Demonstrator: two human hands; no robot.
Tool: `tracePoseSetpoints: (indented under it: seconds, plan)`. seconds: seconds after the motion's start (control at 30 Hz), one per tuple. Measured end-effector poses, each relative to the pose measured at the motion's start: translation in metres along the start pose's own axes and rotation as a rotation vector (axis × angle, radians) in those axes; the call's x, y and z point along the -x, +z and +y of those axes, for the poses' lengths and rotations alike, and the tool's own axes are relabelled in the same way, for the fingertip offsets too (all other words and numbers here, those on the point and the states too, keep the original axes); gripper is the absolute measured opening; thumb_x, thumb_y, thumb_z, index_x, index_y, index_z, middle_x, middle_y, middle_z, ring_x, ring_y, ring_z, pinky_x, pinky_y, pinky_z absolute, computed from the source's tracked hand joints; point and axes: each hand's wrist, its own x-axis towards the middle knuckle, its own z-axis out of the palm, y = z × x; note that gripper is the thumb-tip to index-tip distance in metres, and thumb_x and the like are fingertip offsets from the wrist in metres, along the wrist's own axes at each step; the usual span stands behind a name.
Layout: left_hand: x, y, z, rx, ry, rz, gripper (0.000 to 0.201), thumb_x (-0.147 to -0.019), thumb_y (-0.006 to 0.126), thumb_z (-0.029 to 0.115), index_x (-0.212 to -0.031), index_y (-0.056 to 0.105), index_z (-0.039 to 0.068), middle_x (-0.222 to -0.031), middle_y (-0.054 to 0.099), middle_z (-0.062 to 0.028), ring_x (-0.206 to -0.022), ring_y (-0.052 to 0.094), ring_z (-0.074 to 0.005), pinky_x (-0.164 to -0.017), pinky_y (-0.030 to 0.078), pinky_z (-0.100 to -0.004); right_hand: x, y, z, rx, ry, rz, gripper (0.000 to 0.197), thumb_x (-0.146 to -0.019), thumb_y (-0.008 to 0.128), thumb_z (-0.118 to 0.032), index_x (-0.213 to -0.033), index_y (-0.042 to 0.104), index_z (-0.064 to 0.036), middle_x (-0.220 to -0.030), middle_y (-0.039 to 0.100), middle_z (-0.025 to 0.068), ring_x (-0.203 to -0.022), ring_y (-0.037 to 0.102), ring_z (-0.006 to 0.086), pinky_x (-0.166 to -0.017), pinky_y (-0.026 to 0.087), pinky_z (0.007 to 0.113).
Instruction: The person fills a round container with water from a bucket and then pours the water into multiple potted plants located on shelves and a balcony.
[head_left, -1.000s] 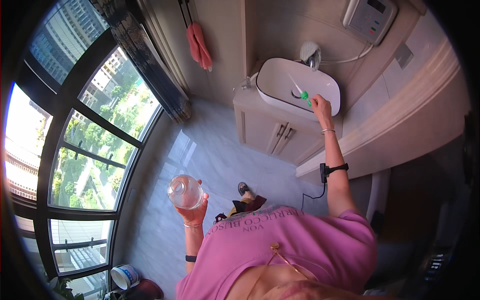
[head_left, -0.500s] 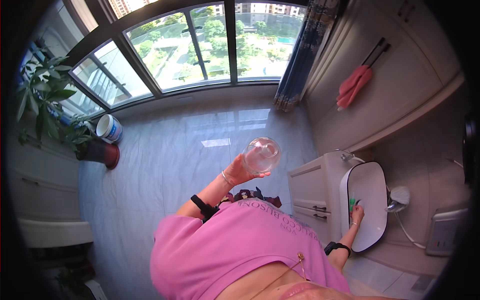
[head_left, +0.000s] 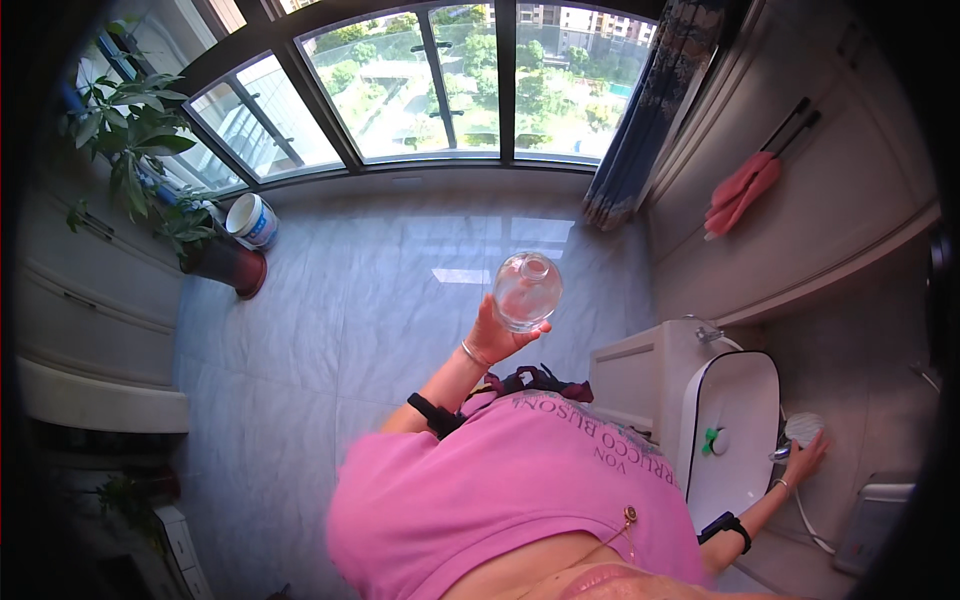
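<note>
A clear round glass vase (head_left: 528, 293) with a narrow neck is held up in front of my body, over the floor. My left hand (head_left: 503, 335) wraps its lower side and supports it. Over at the right, my right hand (head_left: 803, 460) is beyond the far rim of the white sink (head_left: 725, 482). Its fingers are spread by the silver tap (head_left: 780, 454) and the white, ribbed round object (head_left: 803, 429) behind it. Whether the fingertips touch either one is hard to see. A small green object (head_left: 712, 441) lies in the sink bowl near the drain.
A pale cabinet (head_left: 632, 378) stands left of the sink, with a second small tap (head_left: 708, 332) above it. A white hose (head_left: 815, 530) runs along the counter to a grey box (head_left: 880, 530). A pink cloth (head_left: 742, 195) hangs from a door handle. A potted plant (head_left: 228, 265) and white bucket (head_left: 253, 221) stand far left.
My right hand has left the green object in the sink and moved right to the tap. The vase has tilted slightly in my left hand. The whole view has shifted a little.
</note>
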Motion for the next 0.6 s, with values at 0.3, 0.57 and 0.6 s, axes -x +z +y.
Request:
tracePoseSetpoints:
  seconds: [0.3,0.57,0.6]
  plan:
    - [0.012,-0.002,-0.016,0.039,0.035,-0.039,0.086,-0.067,0.074,0.05,-0.135,0.032,0.018,-0.13,0.041,-0.0107,-0.1,0.055,-0.0403,-0.081,0.055,-0.0416,-0.072,0.112,0.087,-0.296,-0.116,-0.132,0.035,-0.085,0.042,-0.003,-0.119,0.053,-0.0017,-0.121,0.052,0.0202,-0.105,0.055,0.0349,-0.092,0.043,0.04]
    - [0.02,-0.002,-0.02,0.014,0.148,-0.03,0.086,-0.068,0.073,0.05,-0.136,0.032,0.017,-0.131,0.04,-0.0114,-0.104,0.052,-0.0426,-0.083,0.054,-0.0436,-0.067,0.105,0.062,-0.78,-0.225,0.321,0.048,-0.081,0.047,0.0,-0.128,0.044,0.0003,-0.131,0.045,0.0207,-0.12,0.044,0.0323,-0.1,0.035,0.037]
    - [0.027,-0.002,-0.023,0.014,0.141,-0.04,0.086,-0.069,0.073,0.05,-0.136,0.031,0.016,-0.13,0.041,-0.0119,-0.105,0.053,-0.0422,-0.083,0.054,-0.0432,-0.041,0.089,0.026,-0.965,-0.125,0.432,0.051,-0.081,0.047,-0.001,-0.132,0.04,0.001,-0.136,0.039,0.021,-0.125,0.039,0.0319,-0.103,0.032,0.038]
